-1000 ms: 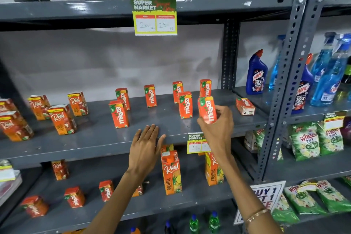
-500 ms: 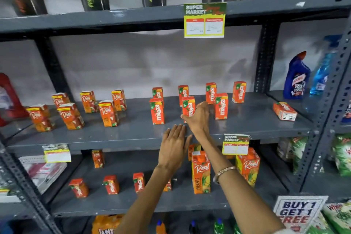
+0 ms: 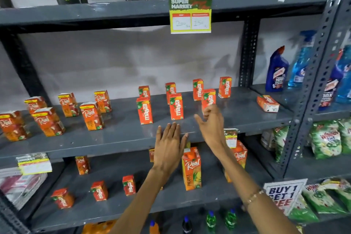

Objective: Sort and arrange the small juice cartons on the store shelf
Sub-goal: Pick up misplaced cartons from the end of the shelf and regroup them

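Several small orange Maaza cartons stand in two rows on the grey middle shelf (image 3: 117, 135), among them one at front centre (image 3: 176, 106) and one at front right (image 3: 208, 99). Another Maaza carton (image 3: 267, 103) lies on its side at the shelf's right end. Several small Real cartons (image 3: 92, 116) stand on the left. My left hand (image 3: 169, 146) rests flat on the shelf's front edge, fingers apart. My right hand (image 3: 210, 125) is empty, thumb spread, with its fingertips by the base of the front right carton.
The lower shelf holds more small Maaza cartons (image 3: 129, 185) and a tall Real pineapple carton (image 3: 191, 169). Cleaner bottles (image 3: 276, 70) and green detergent packs (image 3: 324, 138) sit right of a perforated upright post (image 3: 311, 85). A price tag (image 3: 190, 15) hangs above, under shaker bottles.
My right hand carried a Maaza carton leftward, stood it in the front row and let it go. That hand has since shifted right. My left hand stayed on the shelf edge.
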The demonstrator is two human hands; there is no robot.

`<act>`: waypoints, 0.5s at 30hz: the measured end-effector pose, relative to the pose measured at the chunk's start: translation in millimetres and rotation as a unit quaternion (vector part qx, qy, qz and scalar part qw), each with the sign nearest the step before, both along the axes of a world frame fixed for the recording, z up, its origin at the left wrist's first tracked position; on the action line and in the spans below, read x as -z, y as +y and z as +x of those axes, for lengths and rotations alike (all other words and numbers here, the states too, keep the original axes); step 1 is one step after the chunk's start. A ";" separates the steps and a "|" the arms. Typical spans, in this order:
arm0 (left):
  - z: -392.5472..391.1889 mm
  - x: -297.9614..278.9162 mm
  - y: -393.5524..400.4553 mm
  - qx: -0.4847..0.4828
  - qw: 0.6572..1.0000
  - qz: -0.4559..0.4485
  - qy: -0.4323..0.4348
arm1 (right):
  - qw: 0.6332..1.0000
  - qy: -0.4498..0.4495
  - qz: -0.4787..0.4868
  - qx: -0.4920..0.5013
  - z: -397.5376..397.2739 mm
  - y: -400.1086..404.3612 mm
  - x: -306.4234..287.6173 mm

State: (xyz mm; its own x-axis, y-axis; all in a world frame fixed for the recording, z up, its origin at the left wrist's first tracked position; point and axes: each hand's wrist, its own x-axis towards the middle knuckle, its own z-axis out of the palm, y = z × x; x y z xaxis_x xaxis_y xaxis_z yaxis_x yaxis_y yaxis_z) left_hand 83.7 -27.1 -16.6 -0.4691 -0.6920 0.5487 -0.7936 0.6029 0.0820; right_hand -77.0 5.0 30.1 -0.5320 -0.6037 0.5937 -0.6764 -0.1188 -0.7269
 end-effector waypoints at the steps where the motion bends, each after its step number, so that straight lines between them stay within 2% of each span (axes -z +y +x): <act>1: -4.0 -0.2 2.5 0.005 1.000 -0.003 0.000 | 0.999 0.026 0.005 0.027 -13.6 9.9 1.4; 4: -32.0 0.5 15.7 0.040 0.999 0.002 0.001 | 0.983 0.111 0.044 0.138 -65.2 31.1 -1.1; 8: -87.3 -0.1 29.0 0.076 0.997 -0.006 -0.006 | 0.919 0.164 0.173 0.314 -130.3 40.1 -10.1; 11: -127.0 -4.0 39.3 0.081 0.997 0.000 0.003 | 0.900 0.138 0.228 0.344 -167.0 41.4 -10.3; 15: -167.7 -3.1 49.3 0.079 0.997 0.015 0.002 | 0.915 0.069 0.214 0.335 -219.2 40.9 -3.7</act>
State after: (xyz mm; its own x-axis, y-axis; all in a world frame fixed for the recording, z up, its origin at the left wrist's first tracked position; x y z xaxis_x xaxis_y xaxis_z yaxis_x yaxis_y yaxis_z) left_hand -83.9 22.2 -13.6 -0.5716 -0.6255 0.5310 -0.6884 0.7178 0.1046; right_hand -296.1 46.0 33.9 -0.8061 -0.3629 0.4675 -0.5816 0.6318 -0.5125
